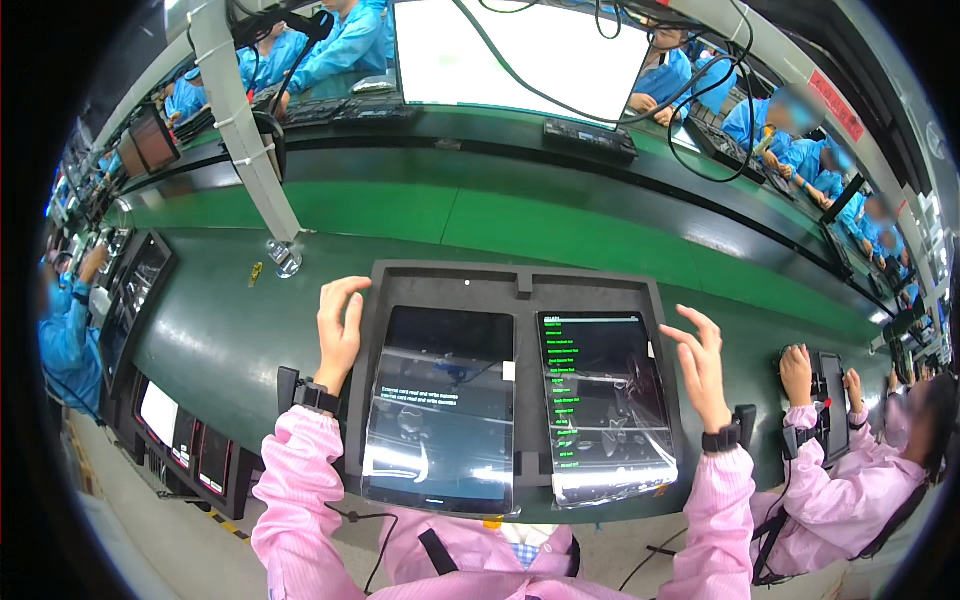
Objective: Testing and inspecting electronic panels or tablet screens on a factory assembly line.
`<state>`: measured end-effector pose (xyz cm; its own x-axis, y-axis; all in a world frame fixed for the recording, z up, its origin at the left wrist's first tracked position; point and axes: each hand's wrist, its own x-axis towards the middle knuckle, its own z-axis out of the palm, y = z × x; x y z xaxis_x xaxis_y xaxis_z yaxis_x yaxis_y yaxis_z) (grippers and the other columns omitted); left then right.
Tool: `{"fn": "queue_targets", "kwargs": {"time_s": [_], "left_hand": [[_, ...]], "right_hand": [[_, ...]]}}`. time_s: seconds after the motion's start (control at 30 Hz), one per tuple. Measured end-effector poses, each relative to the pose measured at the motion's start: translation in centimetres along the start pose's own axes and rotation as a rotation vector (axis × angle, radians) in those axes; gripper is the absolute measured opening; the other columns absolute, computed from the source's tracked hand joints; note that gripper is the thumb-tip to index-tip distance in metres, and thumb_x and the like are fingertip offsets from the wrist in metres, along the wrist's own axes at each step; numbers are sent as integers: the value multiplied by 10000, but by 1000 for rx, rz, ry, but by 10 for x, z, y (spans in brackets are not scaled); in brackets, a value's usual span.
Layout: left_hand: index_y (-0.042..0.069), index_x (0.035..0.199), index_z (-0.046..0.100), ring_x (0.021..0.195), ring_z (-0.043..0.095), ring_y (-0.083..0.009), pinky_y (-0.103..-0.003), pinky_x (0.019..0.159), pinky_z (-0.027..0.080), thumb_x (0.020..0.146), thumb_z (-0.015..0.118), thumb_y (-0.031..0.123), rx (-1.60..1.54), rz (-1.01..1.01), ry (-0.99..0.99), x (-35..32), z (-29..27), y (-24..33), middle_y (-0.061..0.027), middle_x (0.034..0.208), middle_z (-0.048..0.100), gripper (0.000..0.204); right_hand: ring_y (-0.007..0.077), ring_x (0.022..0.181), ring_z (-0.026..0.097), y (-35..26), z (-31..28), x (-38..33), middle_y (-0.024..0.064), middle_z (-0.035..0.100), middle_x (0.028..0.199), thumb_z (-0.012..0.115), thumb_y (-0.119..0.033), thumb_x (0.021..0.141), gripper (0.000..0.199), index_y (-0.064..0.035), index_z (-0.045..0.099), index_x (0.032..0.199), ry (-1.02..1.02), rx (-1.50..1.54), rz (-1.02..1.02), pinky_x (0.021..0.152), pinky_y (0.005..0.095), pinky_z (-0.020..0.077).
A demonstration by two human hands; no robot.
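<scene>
Two tablets lie side by side in a black foam tray (440,272) on the green bench in front of me. The left tablet (440,430) has a dark screen with a little white text. On the right tablet (605,410), a column of green text lines runs down the screen, and clear film wrinkles at its lower edge. My left hand (341,325) is at the tray's upper left side, fingers apart and holding nothing. Beside the tray's right side, my right hand (701,365) is raised with its fingers spread, also without anything in it.
A white upright post (245,130) meets the bench at the back left, near a small clear item (284,258). Beyond stands a bright monitor (520,55) with hanging cables. At right, a co-worker in pink (850,500) handles a device. More trays (180,430) stand lower left.
</scene>
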<state>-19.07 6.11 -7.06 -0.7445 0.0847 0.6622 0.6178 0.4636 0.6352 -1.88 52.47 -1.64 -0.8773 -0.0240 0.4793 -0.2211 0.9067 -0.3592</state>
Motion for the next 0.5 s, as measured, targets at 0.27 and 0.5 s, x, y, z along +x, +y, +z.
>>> {"fn": "queue_targets", "kwargs": {"time_s": [0.27,0.5], "left_hand": [[73,1174,600,1174,453,-279,-395,1005,313,903,525,171,214,118,-101,5,-4,10,-93,1243,539,298],[174,1090,697,1327,311,-319,-445,1081,199,915,532,231,359,137,-361,9,-4,15,-91,1382,438,246]], "right_hand": [[278,1282,350,14,49,35,82,425,1386,465,-194,943,301,-126,635,1181,-101,132,-54,1063,411,242],[284,1315,321,17,51,37,63,425,1405,462,-214,944,302,-133,669,1149,-180,92,-102,1073,416,233]]}}
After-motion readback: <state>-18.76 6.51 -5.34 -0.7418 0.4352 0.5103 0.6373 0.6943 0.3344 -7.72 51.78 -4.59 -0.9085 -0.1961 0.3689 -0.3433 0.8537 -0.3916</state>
